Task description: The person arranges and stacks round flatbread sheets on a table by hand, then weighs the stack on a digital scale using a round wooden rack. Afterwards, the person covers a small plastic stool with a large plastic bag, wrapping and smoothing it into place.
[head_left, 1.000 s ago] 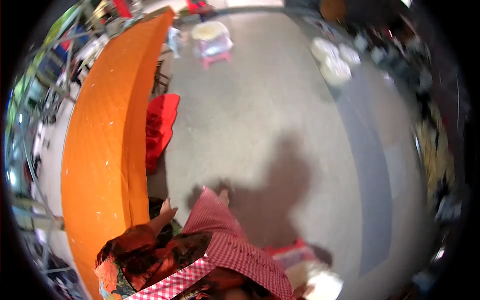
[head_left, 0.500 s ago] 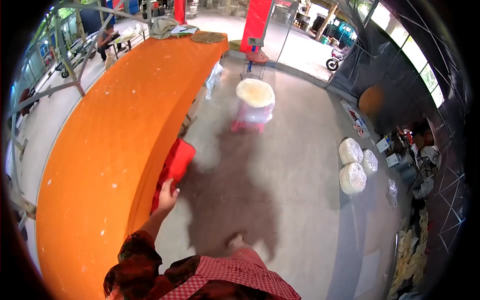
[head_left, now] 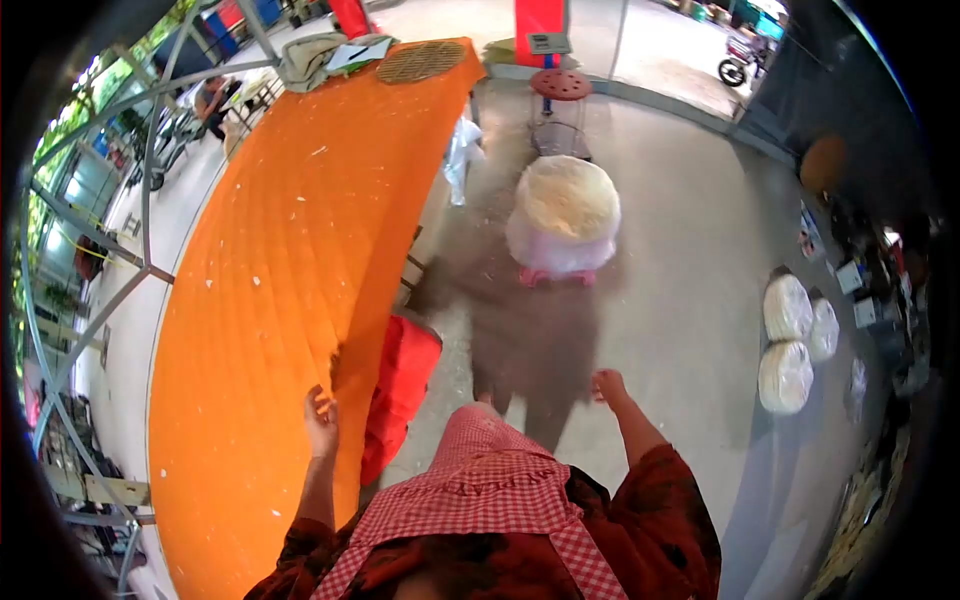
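Observation:
My left hand [head_left: 320,422] hangs above the near part of a long table with an orange cover [head_left: 260,310]. Its fingers are loosely bent and apart, with nothing in them. Beside it, a red cloth [head_left: 404,385] hangs along the table's right side. Out over the concrete floor, my right hand [head_left: 608,387] has its fingers curled in, and no object shows in it. Ahead stands a pink stool [head_left: 558,277] bearing a stack of pale round sheets [head_left: 568,200] wrapped in clear plastic.
Several wrapped white bundles [head_left: 786,377] sit on the floor at right. Behind the stack is a round-topped red stool [head_left: 560,85]. A woven round mat [head_left: 422,62] and a grey cloth [head_left: 318,62] lie on the table's far end. Metal bars [head_left: 150,200] rise at left.
The view has moved forward, so the stool with the stack is nearer. My left hand has left the red cloth's side and risen over the orange table. My right hand has come into view.

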The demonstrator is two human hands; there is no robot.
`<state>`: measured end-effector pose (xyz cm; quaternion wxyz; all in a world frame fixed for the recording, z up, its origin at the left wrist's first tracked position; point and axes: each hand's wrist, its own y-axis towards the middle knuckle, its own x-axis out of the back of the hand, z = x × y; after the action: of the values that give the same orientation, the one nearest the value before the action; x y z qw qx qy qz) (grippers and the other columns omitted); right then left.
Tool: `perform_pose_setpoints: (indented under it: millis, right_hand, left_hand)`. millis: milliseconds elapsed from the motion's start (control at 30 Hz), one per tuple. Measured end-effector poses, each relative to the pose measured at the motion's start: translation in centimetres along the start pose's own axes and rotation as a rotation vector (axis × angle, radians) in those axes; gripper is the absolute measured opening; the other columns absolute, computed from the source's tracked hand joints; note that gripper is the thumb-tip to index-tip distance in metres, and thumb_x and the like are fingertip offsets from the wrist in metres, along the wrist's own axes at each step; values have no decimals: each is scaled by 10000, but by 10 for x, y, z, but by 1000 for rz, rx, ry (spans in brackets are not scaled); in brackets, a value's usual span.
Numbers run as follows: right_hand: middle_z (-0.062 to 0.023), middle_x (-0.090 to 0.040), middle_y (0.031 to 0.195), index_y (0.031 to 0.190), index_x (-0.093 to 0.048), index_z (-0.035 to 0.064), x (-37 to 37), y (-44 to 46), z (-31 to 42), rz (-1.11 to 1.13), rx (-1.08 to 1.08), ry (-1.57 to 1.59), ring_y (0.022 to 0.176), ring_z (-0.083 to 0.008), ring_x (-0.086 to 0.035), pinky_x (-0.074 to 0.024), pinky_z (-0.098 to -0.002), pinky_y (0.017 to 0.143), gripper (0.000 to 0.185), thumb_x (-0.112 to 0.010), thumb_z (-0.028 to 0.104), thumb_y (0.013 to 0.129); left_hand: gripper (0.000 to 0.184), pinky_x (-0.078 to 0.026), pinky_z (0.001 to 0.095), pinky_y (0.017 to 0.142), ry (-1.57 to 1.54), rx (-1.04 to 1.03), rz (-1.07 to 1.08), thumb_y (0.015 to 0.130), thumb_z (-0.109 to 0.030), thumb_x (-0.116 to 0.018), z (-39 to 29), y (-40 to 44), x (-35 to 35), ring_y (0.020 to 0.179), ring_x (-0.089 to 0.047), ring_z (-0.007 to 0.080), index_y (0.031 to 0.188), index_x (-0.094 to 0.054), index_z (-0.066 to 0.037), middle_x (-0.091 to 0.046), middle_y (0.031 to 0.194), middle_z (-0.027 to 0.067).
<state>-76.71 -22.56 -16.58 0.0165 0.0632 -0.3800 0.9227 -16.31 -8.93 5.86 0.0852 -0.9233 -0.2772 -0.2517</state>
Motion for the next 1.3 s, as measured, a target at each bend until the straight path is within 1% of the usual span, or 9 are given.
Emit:
perform_pose_setpoints:
  millis: [33, 233, 300, 400, 567, 733, 867, 1100, 1300]
  right_hand:
    - [-44, -553, 631, 755, -558, 97, -24, 51, 44, 42, 198, -255, 523, -171, -551, -432, -329, 429, 192, -578, 221, 900]
    - [-73, -634, 799, 960, -600, 77, -163, 170, 312, 156, 77, 164, 721, -198, -634, -542, -371, 617, 193, -562, 263, 920]
    - [-92, -651, 901, 1040, -586, 64, -180, 286, 293, 663, 149, 287, 768, -222, -645, -548, -387, 633, 229, -573, 259, 921]
    - [-112, -660, 918, 1031, -589, 60, -225, 266, 429, 359, -63, 146, 799, -232, -657, -549, -390, 648, 213, -583, 243, 922]
    - [-108, -661, 886, 1026, -594, 72, -268, 385, 595, 442, 98, 278, 812, -229, -663, -548, -376, 678, 179, -584, 220, 925]
    - [-90, -630, 806, 991, -586, 42, -327, 586, 753, 490, 260, 595, 781, -222, -656, -551, -364, 666, 125, -539, 123, 909]
    - [-75, -596, 890, 970, -597, 52, -384, 667, 884, 79, 263, 745, 839, -200, -604, -546, -351, 678, 141, -621, 154, 877]
    - [-22, -609, 772, 934, -608, 87, -411, 654, 971, 264, 212, 540, 631, -162, -577, -474, -294, 521, 127, -663, 187, 878]
    - [-25, -612, 785, 970, -611, 54, -288, 503, 829, 472, 277, 842, 610, -130, -550, -461, -246, 516, 178, -647, 204, 881]
  left_hand:
    - [409, -483, 307, 830, 3, -101, -43, 897, -79, -613, -1, 40, -14, 1023, -556, 216, 1277, -471, -35, -538, 1230, 103]
    - [517, -380, 397, 1024, 288, -399, -46, 860, -140, -653, -67, 284, -157, 1214, -464, 328, 1318, -449, -13, -481, 1317, 188]
    - [582, -348, 434, 1057, 363, -548, -36, 835, -197, -680, -77, 356, -209, 1273, -410, 361, 1330, -437, -13, -442, 1365, 205]
    - [689, -283, 493, 1091, 460, -647, 4, 816, -317, -694, -112, 479, -283, 1340, -324, 383, 1367, -399, -26, -375, 1427, 207]
    - [810, -138, 608, 1113, 708, -585, 86, 808, -465, -649, -169, 624, -373, 1410, -206, 376, 1423, -332, -45, -272, 1501, 186]
    - [856, -91, 647, 1107, 830, -527, 144, 764, -466, -673, -182, 659, -395, 1432, -166, 361, 1437, -328, -64, -255, 1522, 155]
    - [851, -83, 642, 1108, 815, -476, 218, 743, -435, -702, -194, 668, -392, 1429, -168, 371, 1422, -352, -60, -251, 1525, 158]
    - [854, -56, 642, 1108, 796, -417, 284, 728, -422, -711, -198, 671, -391, 1427, -160, 379, 1416, -361, -55, -251, 1521, 171]
    - [872, -63, 622, 1125, 881, -496, 205, 722, -446, -706, -192, 666, -392, 1440, -139, 367, 1423, -361, -60, -230, 1540, 146]
